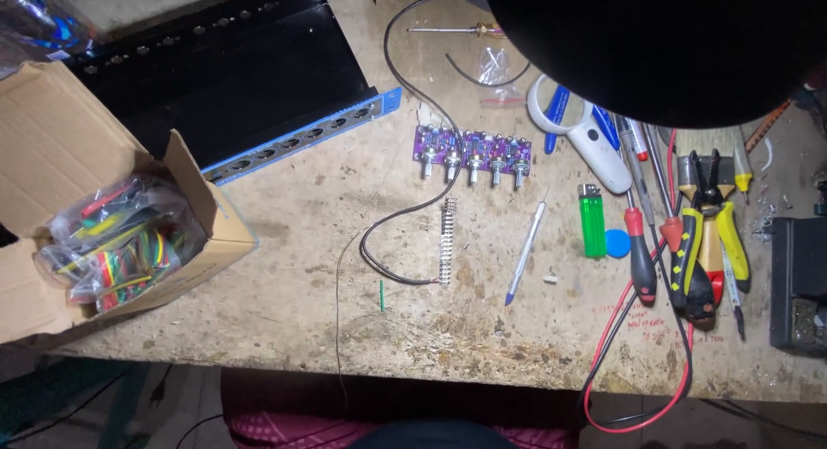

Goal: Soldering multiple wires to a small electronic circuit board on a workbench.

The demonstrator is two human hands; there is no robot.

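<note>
Neither of my hands shows in the head view. A purple circuit board (pixel 473 151) with a row of several metal knob shafts lies at the middle of the worn wooden workbench (pixel 301 320). Below it lies a strip of metal pin headers (pixel 446 241) joined to a thin black wire (pixel 405 79) that loops across the bench. A short green piece of tubing (pixel 382 296) lies to the left of the strip, and a slim grey-handled tool (pixel 525 253) lies to its right.
An open cardboard box (pixel 52 148) holds a bag of coloured tubing (pixel 116 242) at the left. A black metal chassis with a blue edge (pixel 233 79) lies behind. Green lighter (pixel 591 221), magnifier (pixel 577 135), screwdrivers (pixel 639 242), pliers (pixel 708 234), red and black leads (pixel 633 363) lie right. A dark lamp shade (pixel 655 44) hangs above.
</note>
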